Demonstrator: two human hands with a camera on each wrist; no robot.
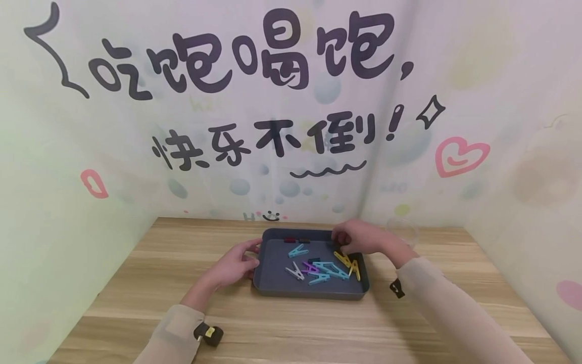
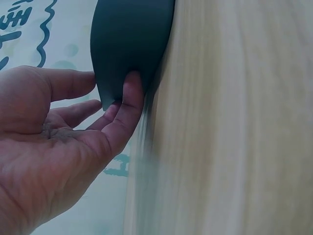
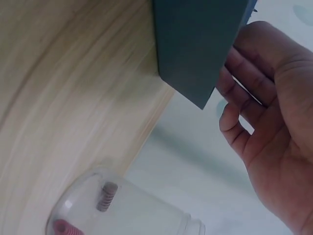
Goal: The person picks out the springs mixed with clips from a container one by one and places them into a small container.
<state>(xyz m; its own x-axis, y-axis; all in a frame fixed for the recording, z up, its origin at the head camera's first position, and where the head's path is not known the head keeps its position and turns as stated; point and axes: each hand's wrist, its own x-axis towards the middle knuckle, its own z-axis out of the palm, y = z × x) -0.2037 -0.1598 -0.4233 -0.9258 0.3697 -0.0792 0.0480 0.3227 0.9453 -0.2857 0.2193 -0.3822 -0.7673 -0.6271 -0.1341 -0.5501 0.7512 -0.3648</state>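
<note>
1. Nearest first: the grey tray sits on the tabletop, walls pretty low. One hard shove from a side and I reckon it skids.
2. Inside toward the front there's a white clip, then a purple clip tangled up with some blue clips. Grab one carelessly and imo it drags its neighbours along.
3. Left hand has its fingers loosely against the tray's outer wall, not wrapped round it. Kinda weak brace, so the tray could twist if the other side gets bumped.
4. Right hand is well apart from the left, reaching over the far right corner near a yellow clip. Can't tell whether it's pinching anything. Knuckles could catch the rim.
5. Red spring and brown spring lie by the back wall. Round stuff, so any tilt probably rolls them.
6. Farthest: an upright clear jar just past the right wrist, loose coils inside. A wide swing could topple it.
</note>
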